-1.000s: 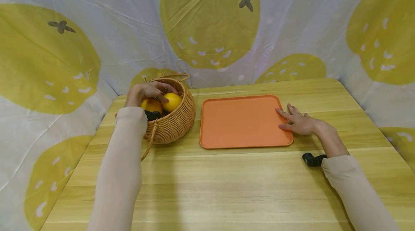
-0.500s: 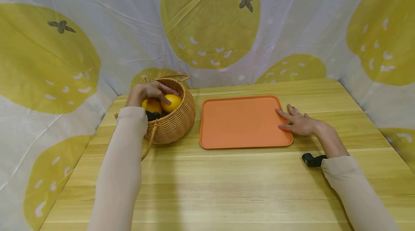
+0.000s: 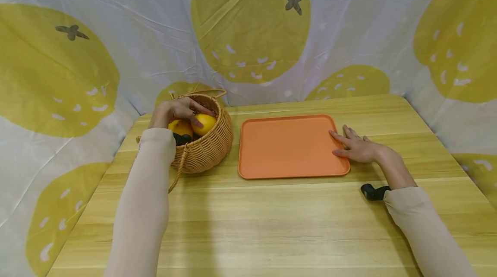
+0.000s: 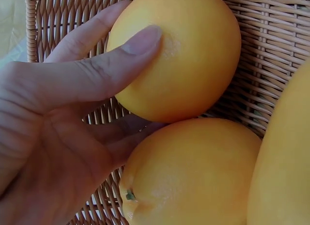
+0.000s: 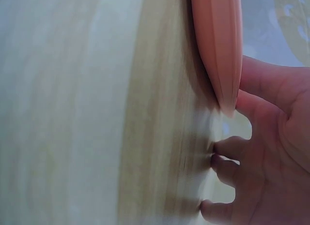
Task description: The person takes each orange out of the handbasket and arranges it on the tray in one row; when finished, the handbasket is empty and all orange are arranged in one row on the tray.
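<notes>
Wooden desk [image 3: 272, 221]: left hand [image 3: 174, 111] grasps an orange [image 3: 204, 123] in the basket [image 3: 209, 147]; right hand [image 3: 359, 147] lies released at the tray's [image 3: 287, 147] right edge. That smooth orange could slip.

- Left hand [image 3: 176, 111]: upper left of centre in the head view, arm extended forward in a pale sleeve. Fingers and thumb [image 4: 97, 75] curled in a grip.
- Right hand [image 3: 359, 147]: right of centre, palm down, fingers straight and lightly spread, pointing left.
- Right forearm runs to the lower right corner; dark wrist strap visible.
</notes>
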A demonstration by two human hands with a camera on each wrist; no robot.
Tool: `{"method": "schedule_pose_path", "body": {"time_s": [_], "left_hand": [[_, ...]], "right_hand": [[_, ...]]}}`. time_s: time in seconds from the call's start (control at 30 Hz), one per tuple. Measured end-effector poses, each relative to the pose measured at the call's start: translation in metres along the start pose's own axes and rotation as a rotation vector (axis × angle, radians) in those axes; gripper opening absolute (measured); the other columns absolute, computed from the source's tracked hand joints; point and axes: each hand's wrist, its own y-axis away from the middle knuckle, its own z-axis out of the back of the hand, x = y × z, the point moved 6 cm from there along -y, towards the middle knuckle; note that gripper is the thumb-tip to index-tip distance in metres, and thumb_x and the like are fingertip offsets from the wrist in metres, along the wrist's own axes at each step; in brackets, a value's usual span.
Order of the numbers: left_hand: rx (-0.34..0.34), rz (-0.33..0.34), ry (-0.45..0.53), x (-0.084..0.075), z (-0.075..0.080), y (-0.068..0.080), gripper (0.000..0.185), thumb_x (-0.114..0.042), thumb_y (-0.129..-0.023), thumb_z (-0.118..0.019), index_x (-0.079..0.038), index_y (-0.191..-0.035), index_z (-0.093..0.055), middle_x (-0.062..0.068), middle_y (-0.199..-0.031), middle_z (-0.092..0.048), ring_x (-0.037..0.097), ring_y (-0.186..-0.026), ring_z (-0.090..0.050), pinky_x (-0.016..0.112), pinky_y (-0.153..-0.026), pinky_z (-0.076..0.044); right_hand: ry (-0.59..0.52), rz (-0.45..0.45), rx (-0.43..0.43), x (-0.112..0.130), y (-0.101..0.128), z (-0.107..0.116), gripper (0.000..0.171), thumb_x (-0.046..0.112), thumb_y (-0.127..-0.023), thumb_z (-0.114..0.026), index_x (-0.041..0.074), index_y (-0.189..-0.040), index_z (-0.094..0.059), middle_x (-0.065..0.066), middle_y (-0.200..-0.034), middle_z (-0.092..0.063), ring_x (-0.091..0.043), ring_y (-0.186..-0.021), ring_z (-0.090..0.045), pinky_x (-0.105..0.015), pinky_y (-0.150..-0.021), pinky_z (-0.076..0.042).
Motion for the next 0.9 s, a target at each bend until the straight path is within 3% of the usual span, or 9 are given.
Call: {"method": "schedule_pose_path", "body": {"time_s": [0.57, 0.77, 0.9], "left_hand": [[-0.004, -0.074, -0.081, -0.006, 0.002, -0.001, 0.058, -0.006, -0.093, -0.075, -0.014, -0.148, -0.059, 0.020, -0.155, -0.046, 0.032, -0.127, -0.051, 0.047, -0.105, -0.052], [0.008, -0.076, -0.080, -0.011, 0.005, 0.003, 0.056, -0.007, -0.092, -0.076, -0.014, -0.146, -0.061, 0.017, -0.154, -0.048, 0.031, -0.127, -0.052, 0.041, -0.101, -0.053], [0.010, -0.097, -0.141, -0.018, 0.009, 0.008, 0.056, -0.012, -0.092, -0.078, -0.016, -0.145, -0.062, 0.016, -0.157, -0.047, 0.032, -0.132, -0.048, 0.036, -0.099, -0.050]], "right_hand": [[0.001, 0.001, -0.002, 0.001, 0.001, -0.001, 0.082, 0.044, -0.108, -0.052, 0.003, -0.166, -0.012, -0.039, -0.165, 0.014, -0.056, -0.154, 0.012, -0.080, -0.114, 0.007], [0.001, -0.001, -0.001, 0.001, 0.001, -0.001, 0.081, 0.044, -0.108, -0.052, 0.003, -0.166, -0.011, -0.039, -0.165, 0.015, -0.056, -0.154, 0.013, -0.080, -0.114, 0.008], [-0.002, -0.007, 0.001, 0.001, 0.002, -0.001, 0.081, 0.043, -0.108, -0.052, 0.003, -0.166, -0.011, -0.039, -0.165, 0.014, -0.056, -0.154, 0.013, -0.080, -0.114, 0.008]]}}
